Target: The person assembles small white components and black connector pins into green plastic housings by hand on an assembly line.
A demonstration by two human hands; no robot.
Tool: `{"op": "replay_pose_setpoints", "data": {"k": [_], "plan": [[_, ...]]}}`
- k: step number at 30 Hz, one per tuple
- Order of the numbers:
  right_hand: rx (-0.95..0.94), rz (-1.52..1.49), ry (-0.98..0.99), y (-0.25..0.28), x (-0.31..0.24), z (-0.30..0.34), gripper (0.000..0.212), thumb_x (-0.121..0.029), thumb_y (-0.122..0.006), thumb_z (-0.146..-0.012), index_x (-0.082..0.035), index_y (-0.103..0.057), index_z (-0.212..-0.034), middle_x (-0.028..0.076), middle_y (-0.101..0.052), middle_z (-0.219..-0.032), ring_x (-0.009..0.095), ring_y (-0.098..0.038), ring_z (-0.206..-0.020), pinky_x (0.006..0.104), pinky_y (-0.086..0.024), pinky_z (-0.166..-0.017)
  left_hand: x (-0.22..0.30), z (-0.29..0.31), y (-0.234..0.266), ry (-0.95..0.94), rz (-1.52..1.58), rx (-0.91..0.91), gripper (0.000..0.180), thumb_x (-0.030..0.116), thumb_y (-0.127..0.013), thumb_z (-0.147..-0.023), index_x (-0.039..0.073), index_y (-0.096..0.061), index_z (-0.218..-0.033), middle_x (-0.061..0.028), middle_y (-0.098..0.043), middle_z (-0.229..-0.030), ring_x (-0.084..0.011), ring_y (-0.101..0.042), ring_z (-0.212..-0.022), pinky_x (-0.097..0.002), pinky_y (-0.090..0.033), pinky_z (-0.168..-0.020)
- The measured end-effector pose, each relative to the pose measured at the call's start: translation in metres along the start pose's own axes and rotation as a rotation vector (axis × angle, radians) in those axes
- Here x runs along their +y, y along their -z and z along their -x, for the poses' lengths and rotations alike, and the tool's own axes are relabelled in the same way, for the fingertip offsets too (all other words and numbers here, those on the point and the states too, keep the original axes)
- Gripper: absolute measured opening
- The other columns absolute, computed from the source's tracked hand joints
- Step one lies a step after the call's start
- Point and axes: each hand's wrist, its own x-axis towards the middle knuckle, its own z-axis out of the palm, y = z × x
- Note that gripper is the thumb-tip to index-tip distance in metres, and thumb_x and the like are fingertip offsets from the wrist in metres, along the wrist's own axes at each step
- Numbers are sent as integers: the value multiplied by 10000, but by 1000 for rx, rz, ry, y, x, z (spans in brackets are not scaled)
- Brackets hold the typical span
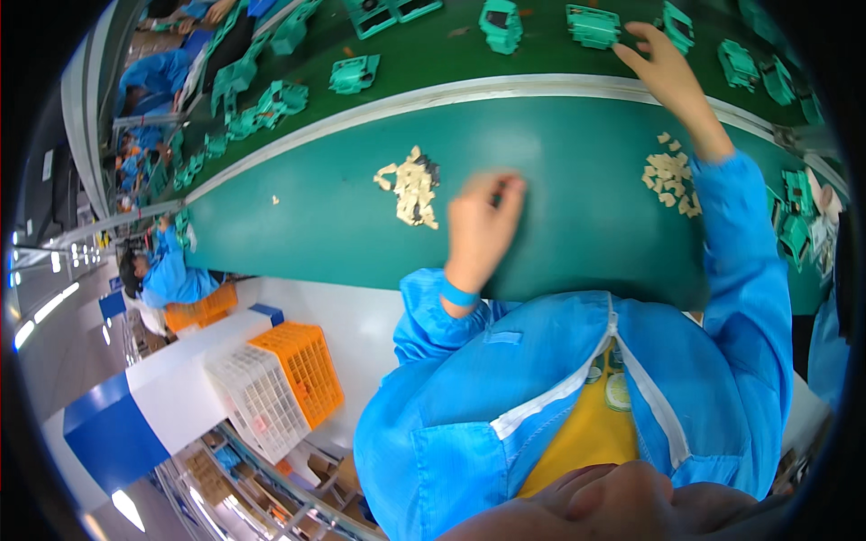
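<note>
My right hand (666, 72) reaches out over the dark green conveyor belt (433, 50), fingers apart and holding nothing. It sits between a boxy green plastic housing (593, 27) near its thumb and another green housing (677, 27) beyond its fingers. My left hand (483, 221) is over the green work table (559, 198), its fingers curled to a pinch and slightly smeared. A dark spot shows between thumb and finger; I cannot tell if it is a part. Left of that hand lies a pile of small cream-coloured pieces (415, 191), with some dark pieces (431, 169) at its edge.
A second pile of cream pieces (669, 178) lies beside my right forearm. A metal rail (505, 87) divides table and belt. More green housings (796, 216) are at the far right. Orange (307, 370) and white crates (259, 397) stand lower left. Co-workers (171, 270) sit farther left.
</note>
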Motion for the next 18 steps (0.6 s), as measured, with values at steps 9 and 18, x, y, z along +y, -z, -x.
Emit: {"op": "replay_pose_setpoints", "data": {"k": [9, 18], "plan": [[-125, -233, 85, 33, -70, 146, 166, -95, -675, -946, 22, -672, -1064, 110, -690, -1131, 216, -653, -993, 309, -525, -827, -75, -35, 55, 92, -593, 417, 283, 216, -717, -906, -42, -712, -1021, -150, -718, -952, -259, -714, -763, -350, -561, -678], [-206, -341, -57, 34, -63, 173, 117, -67, -669, -944, 28, -675, -1011, 102, -696, -966, 189, -657, -862, 298, -521, -792, -53, -32, 65, 345, -220, 275, 265, 225, -645, -949, -23, -721, -1006, -194, -717, -890, -327, -704, -815, -422, -538, -738]]}}
